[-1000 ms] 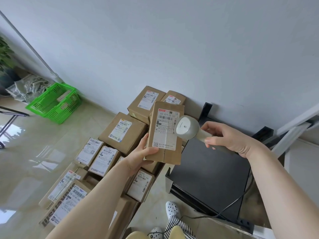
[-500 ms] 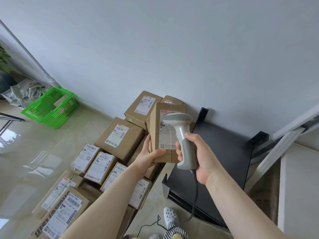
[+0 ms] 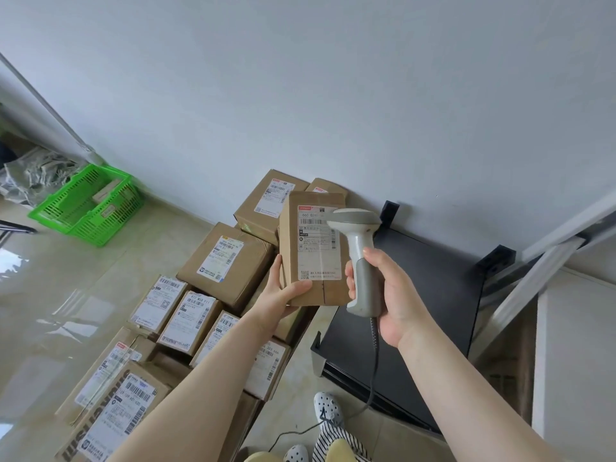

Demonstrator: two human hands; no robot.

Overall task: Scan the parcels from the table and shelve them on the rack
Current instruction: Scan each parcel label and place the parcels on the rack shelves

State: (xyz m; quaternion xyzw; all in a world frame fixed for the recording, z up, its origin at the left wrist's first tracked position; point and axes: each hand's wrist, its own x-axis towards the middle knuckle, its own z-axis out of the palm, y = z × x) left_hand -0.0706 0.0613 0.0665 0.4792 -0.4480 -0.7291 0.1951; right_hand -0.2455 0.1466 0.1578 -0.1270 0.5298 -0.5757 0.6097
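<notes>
**A:** Holding it upright like that works: your left hand (image 3: 278,300) pinches the parcel (image 3: 311,248) at its lower left corner, thumb across the front, fingers behind. It is raised over the pile, label facing you.

**B:** And your right hand (image 3: 388,295) is wrapped round the grip of the scanner (image 3: 358,251), whose head sits just in front of the label's upper right, at about 1 o'clock from the box's middle.

**A:** How will that box handle, do you think?

**B:** You carry it by one corner without strain, so I'd judge it light. Cardboard walls look stiff, and the taped seam looks smooth, perhaps slick. For shelving, take it across the narrow sides, clear of the label, rather than by the corner.

**A:** Where are the others?

**B:** More parcels (image 3: 226,261) lie crowded from 7 to 11 o'clock of your left hand, labels up, many touching; I cannot tell whether a desk is under them. Off at 10 o'clock, on the floor, stands a green basket (image 3: 88,206) with a few small boxes inside. At 4 o'clock of your right hand is a black shelf board (image 3: 433,295), nothing visible on it.
</notes>
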